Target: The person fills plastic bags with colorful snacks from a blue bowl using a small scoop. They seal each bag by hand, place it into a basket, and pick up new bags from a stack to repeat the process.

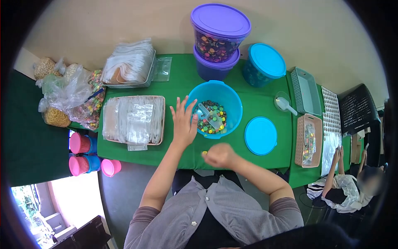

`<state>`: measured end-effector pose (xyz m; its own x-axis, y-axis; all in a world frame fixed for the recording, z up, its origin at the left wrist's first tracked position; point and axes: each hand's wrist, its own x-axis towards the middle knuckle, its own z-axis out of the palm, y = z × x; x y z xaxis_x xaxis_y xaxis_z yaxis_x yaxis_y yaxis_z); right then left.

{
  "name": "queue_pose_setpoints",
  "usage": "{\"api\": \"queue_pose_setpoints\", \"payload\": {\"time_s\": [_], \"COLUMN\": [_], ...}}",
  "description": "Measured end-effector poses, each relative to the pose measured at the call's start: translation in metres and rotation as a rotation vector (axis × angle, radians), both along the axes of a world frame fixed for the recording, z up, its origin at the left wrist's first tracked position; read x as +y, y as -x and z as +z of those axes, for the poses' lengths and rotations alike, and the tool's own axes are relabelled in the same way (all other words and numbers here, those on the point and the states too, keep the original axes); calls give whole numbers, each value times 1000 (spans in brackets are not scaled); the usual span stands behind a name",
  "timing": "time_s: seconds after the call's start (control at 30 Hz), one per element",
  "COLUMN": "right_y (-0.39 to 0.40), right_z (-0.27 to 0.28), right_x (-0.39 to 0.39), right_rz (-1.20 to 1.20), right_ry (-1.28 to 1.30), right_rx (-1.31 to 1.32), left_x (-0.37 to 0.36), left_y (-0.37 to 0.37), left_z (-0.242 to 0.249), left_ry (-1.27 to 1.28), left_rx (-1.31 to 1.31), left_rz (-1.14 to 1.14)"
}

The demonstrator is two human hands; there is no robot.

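Note:
A blue tub (236, 108) holds small round candies (215, 132) in green, yellow, pink and dark brown. A clear plastic scoop (213, 120) lies on the candies inside it. My left hand (183, 124) is at the tub's left rim, fingers spread, nothing in them. Whether it touches the rim is hard to tell. Closer to my body, my right hand (222, 156) is closed and slightly blurred over the table's front edge. One yellow candy (204, 153) shows right at its fingertips; what the fist encloses is hidden.
A blue lid (260, 135) lies right of the tub. Left stands a basket of clear packets (132, 120); behind it, a tray of pouches (128, 62). Purple-lidded tubs (220, 20) and a blue-lidded tub (265, 62) stand behind. Far right, a person (348, 186) works at silver sheets (331, 141).

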<state>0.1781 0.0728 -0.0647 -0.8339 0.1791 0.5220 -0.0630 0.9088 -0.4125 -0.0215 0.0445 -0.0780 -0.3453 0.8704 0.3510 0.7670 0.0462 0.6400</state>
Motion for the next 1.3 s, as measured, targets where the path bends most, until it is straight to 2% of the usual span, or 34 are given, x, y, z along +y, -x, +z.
{"api": "queue_pose_setpoints", "payload": {"time_s": [0.03, 0.1, 0.13, 0.2, 0.23, 0.3, 0.4, 0.63, 0.7, 0.73, 0.8, 0.9, 0.93, 1.0, 1.03, 1.1, 1.17, 1.2, 1.27, 1.3], "right_y": [-4, -8, -9, -12, -15, -24, -44, -86, -90, -90, -89, -80, -74, -57, -50, -29, -6, 5, 23, 28], "right_z": [-20, -67, -85, -112, -121, -133, -149, -157, -155, -154, -146, -114, -96, -44, -23, 12, 33, 37, 41, 42], "right_x": [-10, -24, -24, -23, -20, -9, 6, 27, 25, 24, 18, 8, 5, 0, 4, 22, 47, 59, 77, 80], "right_rz": [4, 135, 137, 57, 59, 182, 246, 225, 10, 11, -248, -246, -242, -109, -105, -226, -350, -324, -531, -507], "right_ry": [0, 89, 92, -182, -178, -225, -246, -129, 126, 124, 333, 335, 333, 258, 254, 104, 159, 160, 190, 188], "right_rx": [-1, -376, -377, -426, -424, -582, -590, -609, -486, -487, -374, -234, -235, -17, -20, 158, 114, 114, -178, -180], "left_x": [-1, -4, -5, -7, -8, -12, -14, -20, -22, -23, -24, -25, -27, -31, -34, -42, -52, -59, -77, -88], "left_y": [1, 1, 1, -2, -3, -3, -2, 3, 6, 8, 10, 14, 15, 19, 21, 26, 35, 41, 54, 61], "left_z": [-1, -5, -6, -8, -9, -10, -13, -10, -10, -10, -7, -2, 0, 6, 9, 17, 19, 19, 19, 19], "left_ry": [-16, -10, -7, 0, 3, 10, 11, 5, 7, 7, -6, -34, -47, -59, -70, -63, -54, -7, 44, 99], "left_rx": [-15, -24, -31, -39, -45, -47, -65, -103, -112, -121, -139, -162, -171, -177, -181, -157, -129, -83, -37, 22], "left_rz": [10, 16, 16, 17, 17, 18, 27, 50, 64, 76, 85, 98, 104, 120, 136, 175, 236, 272, 335, 329]}}
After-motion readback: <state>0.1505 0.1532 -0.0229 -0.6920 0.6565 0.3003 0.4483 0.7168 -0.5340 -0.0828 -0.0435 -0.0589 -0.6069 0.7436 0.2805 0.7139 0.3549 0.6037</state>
